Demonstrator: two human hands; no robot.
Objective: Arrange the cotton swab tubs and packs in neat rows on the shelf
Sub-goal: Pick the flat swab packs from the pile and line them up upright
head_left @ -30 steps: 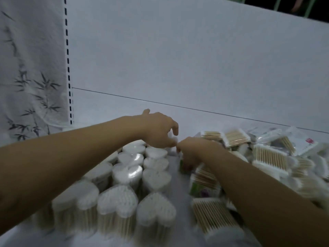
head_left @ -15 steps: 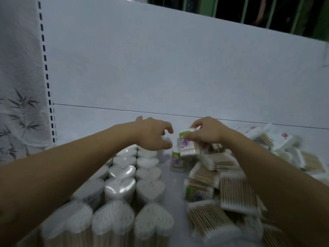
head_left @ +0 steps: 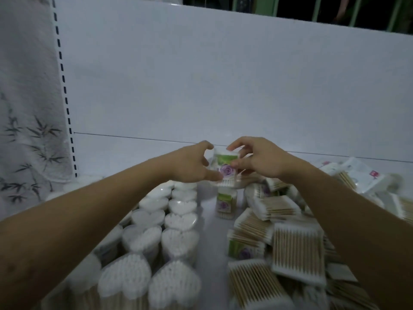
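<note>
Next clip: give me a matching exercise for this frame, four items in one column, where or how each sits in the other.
Things:
1. heart tubs
2. held pack
3. lone pack
4. pack pile

States:
A. loose heap on the right
B. gripped between left hand and right hand
C. neat rows on the left
D. upright by itself, just nearer than the hands

Pairs: 1-C, 2-B, 3-D, 4-A
</note>
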